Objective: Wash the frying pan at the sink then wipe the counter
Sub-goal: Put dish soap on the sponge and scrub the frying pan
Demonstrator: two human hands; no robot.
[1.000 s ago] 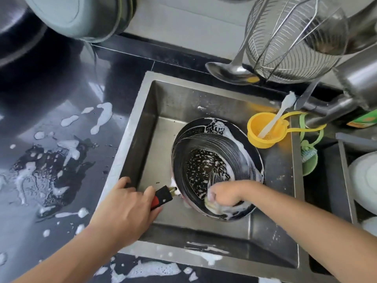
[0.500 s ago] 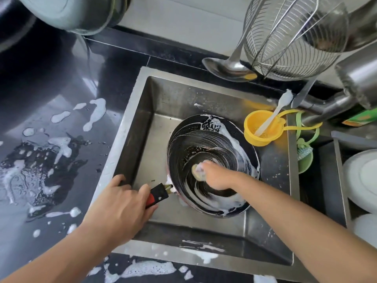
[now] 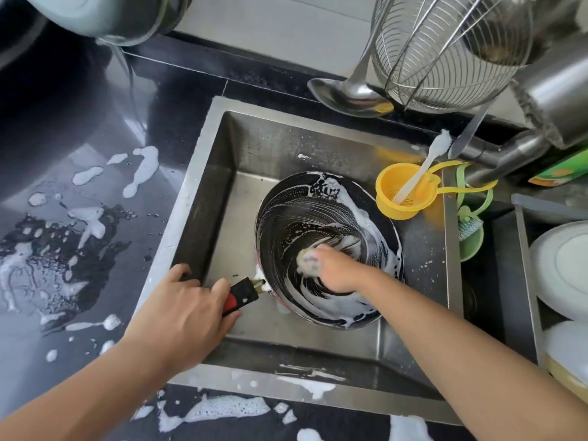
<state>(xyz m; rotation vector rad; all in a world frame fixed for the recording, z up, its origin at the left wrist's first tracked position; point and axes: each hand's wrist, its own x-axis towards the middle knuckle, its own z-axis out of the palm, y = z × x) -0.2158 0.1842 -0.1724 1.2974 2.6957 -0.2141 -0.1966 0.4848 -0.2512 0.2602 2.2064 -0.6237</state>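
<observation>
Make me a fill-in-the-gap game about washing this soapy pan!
1. The left hand holds the black frying pan by its black and red ____.
2. The right hand rubs a pale sponge ____ the pan.
3. The white brush stands in a small plastic strainer coloured ____.
4. White ____ lies splashed on the dark counter.

Missing words: handle; inside; yellow; foam
</observation>
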